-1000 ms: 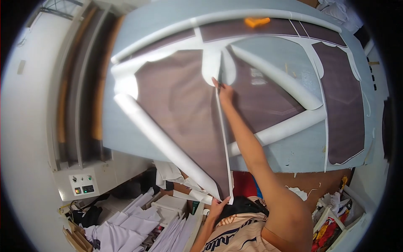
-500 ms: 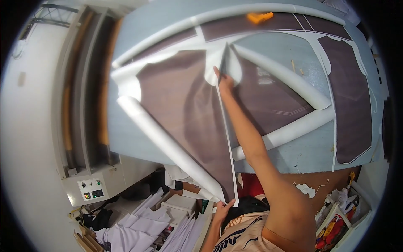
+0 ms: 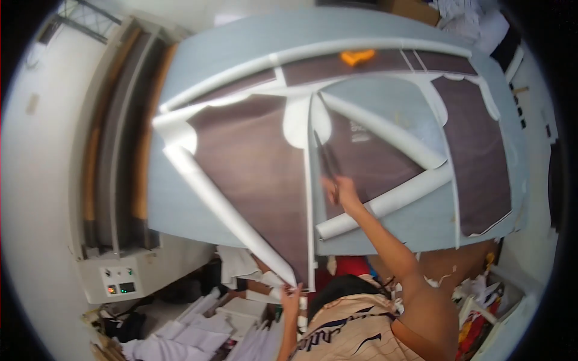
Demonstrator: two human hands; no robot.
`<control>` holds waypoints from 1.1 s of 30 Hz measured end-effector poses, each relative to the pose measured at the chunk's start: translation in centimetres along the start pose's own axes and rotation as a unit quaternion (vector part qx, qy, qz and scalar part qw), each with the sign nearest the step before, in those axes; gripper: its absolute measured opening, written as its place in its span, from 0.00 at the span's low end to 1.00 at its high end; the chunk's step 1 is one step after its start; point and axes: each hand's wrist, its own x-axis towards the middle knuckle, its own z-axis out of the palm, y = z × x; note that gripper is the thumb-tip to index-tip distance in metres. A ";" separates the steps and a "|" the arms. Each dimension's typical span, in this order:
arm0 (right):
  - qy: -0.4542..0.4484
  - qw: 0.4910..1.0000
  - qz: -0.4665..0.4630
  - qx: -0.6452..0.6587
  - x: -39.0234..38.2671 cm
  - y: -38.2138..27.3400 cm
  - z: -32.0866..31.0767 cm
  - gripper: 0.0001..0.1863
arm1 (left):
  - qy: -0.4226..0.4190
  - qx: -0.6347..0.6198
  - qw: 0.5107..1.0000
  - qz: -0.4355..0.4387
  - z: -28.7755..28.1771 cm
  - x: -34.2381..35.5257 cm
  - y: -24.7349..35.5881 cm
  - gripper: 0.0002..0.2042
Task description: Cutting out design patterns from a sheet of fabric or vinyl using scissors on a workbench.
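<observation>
My right hand [image 3: 339, 192] is closed on dark long-bladed scissors [image 3: 326, 153], slightly blurred, with the blades pointing up toward a rounded white cutout in the sheet. My left hand [image 3: 291, 292] pinches the lower corner of a large dark-brown printed sheet [image 3: 247, 168] with white margins, which hangs just past the table's near edge. A white rolled strip [image 3: 220, 210] runs diagonally along that sheet's left side. Right of the scissors lies another brown piece [image 3: 361, 153], between two diagonal white rolls [image 3: 379, 132].
The blue-grey table [image 3: 253, 33] also holds a brown cut piece [image 3: 472, 156] at right and a long top strip with an orange object [image 3: 355, 57]. A machine [image 3: 111, 283] with wooden-edged rollers stands left. White cloths [image 3: 174, 331] and clutter fill bins below.
My right hand with the scissors has moved down and toward me from the cutout at the top of the sheet. My left hand stays on the lower corner, shifted slightly with the view.
</observation>
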 end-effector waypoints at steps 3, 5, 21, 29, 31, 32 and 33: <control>-0.036 0.992 -0.057 -0.105 -3.8 -3.0 -8.7 0.18 | 0.208 0.093 0.954 0.193 -2.0 -0.9 9.1 0.29; 0.004 0.950 -0.061 -0.308 -2.6 -10.3 -13.0 0.22 | 0.169 0.106 0.947 0.250 -1.6 -0.3 16.1 0.28; -0.213 0.847 0.035 -0.486 30.3 -25.1 -23.4 0.24 | -0.184 0.412 0.782 0.429 28.4 10.8 31.8 0.27; -0.241 0.829 0.013 -0.505 34.6 -26.5 -21.8 0.23 | -0.211 0.414 0.779 0.420 30.3 6.9 29.3 0.20; -0.254 0.846 0.013 -0.469 34.9 -27.3 -20.3 0.28 | -0.195 0.414 0.784 0.420 30.3 6.9 28.8 0.19; -0.256 0.845 0.013 -0.469 35.1 -27.0 -20.5 0.28 | -0.194 0.414 0.785 0.418 30.3 6.6 28.8 0.19; -0.257 0.840 0.000 -0.478 35.3 -26.8 -20.7 0.28 | -0.201 0.413 0.786 0.415 30.3 6.3 28.8 0.20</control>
